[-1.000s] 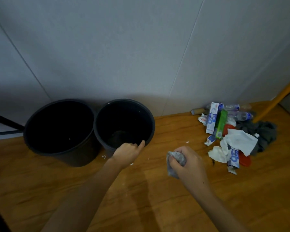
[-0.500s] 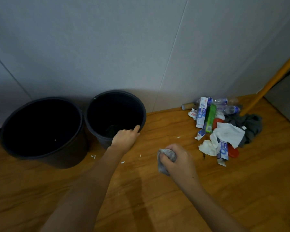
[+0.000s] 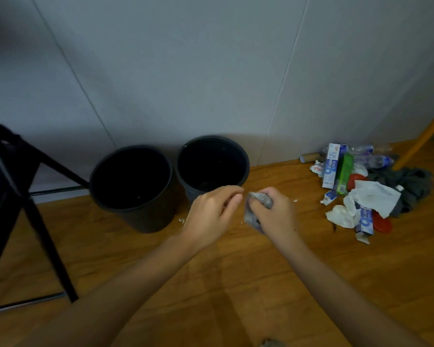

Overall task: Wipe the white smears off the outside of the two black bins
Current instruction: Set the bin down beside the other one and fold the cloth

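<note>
Two black bins stand side by side on the wooden floor against the grey wall: the left bin [image 3: 149, 219] and the right bin [image 3: 246, 169]. Both look empty and dark inside. My right hand [image 3: 277, 217] grips a crumpled grey cloth [image 3: 257, 202] just in front of the right bin. My left hand [image 3: 209, 214] hovers beside it with loosely curled fingers, its fingertips close to the cloth and off the bin's rim. It covers part of the right bin's front wall. No white smears can be made out on the bins in this dim view.
A litter pile [image 3: 346, 186] of toothpaste boxes, bottles, tissues and red lids lies on the floor at the right. Behind it is a grey mop head [image 3: 411, 181] with a yellow handle [image 3: 421, 140]. A black chair frame [image 3: 38, 216] stands at the left. White flecks [image 3: 181, 219] dot the floor.
My left hand has come off the right bin's rim and moved over to the cloth in my right hand. The view has swung left, bringing the chair frame in.
</note>
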### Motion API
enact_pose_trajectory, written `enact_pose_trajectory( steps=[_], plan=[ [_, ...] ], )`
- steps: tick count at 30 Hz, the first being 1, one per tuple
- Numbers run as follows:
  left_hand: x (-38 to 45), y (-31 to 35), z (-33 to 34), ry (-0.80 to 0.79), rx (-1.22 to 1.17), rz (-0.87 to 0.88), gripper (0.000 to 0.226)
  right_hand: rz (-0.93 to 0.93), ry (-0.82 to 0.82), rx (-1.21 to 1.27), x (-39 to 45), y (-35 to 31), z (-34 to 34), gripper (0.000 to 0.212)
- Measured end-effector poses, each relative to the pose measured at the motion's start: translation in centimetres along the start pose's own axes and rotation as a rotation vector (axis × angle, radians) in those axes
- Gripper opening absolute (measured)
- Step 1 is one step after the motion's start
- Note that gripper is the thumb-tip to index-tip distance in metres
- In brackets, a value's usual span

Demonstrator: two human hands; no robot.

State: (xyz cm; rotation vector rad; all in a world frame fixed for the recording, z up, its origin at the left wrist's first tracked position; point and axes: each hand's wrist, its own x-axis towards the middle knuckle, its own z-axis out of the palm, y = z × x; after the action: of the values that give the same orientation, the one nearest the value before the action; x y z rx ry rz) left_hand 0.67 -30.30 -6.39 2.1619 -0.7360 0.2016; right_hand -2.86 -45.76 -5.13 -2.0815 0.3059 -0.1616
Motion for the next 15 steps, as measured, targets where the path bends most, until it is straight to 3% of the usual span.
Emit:
enact_pose_trajectory(
  steps=[4,10,15],
  plan=[
    [-4.0,4.1,-4.5,-0.128,-0.050,-0.118,0.042,-0.028,0.020,0.119,-2.7,-4.2,0.6,0.015],
    [-8.5,9.2,-10.2,0.029,-0.117,-0.208,0.046,-0.058,-0.056,0.365,-9.1,-10.2,1.8,0.006],
    [-12.5,10.8,-13.9,0.103,-0.173,-0.258,0.039,-0.006,-0.231,0.476,-13.9,-12.6,2.7,0.010]
  ],
)
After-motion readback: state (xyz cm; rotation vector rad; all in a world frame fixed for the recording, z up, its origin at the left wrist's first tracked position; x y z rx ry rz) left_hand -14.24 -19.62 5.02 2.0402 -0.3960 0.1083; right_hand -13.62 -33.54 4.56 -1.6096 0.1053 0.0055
